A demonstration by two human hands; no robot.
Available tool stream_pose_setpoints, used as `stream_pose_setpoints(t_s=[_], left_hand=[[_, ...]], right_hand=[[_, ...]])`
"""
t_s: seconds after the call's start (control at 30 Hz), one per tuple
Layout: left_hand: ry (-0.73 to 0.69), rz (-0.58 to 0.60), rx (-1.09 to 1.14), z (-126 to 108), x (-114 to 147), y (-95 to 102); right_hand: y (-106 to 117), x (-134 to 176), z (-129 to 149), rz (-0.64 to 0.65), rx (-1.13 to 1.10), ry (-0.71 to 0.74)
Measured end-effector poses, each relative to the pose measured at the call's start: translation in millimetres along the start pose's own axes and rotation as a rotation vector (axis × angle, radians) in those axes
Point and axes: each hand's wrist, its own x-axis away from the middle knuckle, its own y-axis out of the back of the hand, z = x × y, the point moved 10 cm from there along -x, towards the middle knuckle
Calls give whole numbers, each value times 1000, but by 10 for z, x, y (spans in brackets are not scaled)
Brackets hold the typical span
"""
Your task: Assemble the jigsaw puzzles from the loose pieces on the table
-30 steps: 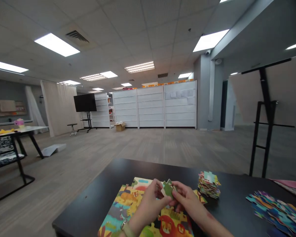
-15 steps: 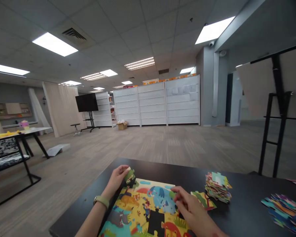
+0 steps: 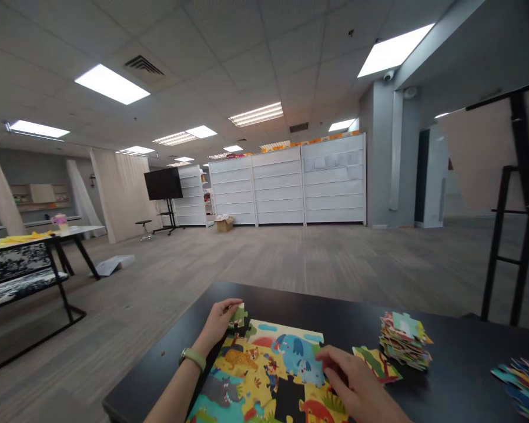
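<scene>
My left hand (image 3: pixel 218 326), with a pale green watch band (image 3: pixel 194 357) at its wrist, pinches a green puzzle piece (image 3: pixel 238 317) at the far left corner of the animal puzzle (image 3: pixel 255 364). Part of that piece is hidden by my fingers. Over the puzzle's right edge, beside the elephants, rests my right hand (image 3: pixel 346 373); its thumb and forefinger are apart and nothing shows between them. Within the puzzle, a dark gap (image 3: pixel 290 398) exposes the black tabletop. A loose puzzle piece with a red tree (image 3: pixel 378 364) lies right of my right hand.
A tall stack of puzzle pieces (image 3: pixel 405 341) stands on the black table (image 3: pixel 286 301), and a dark multicoloured pile of pieces (image 3: pixel 522 388) lies at the far right. Beyond are a black stand (image 3: pixel 511 252), another table (image 3: pixel 81 229) and white shelving (image 3: pixel 277 188).
My left hand has lowered the green piece towards the puzzle's far left corner. My right hand stays by the right edge. The whole view has shifted slightly, with things now farther right.
</scene>
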Motion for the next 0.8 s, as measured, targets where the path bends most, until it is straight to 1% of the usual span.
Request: stream_pose_setpoints(t_s=[0.23,0.5,0.63,0.73,0.8], left_hand=[[-132,49,-147,-226,73,-132],[-203,81,-261,-292,71,-214],[-227,44,-258,-332,90,-167],[-235,15,-247,-353,173,-71],[-233,25,-244,-352,237,-38]], right_hand=[[29,18,57,-2,5,-6],[-19,22,13,27,45,32],[-11,36,62,40,72,52],[-1,43,97,43,93,52],[3,44,116,40,99,57]])
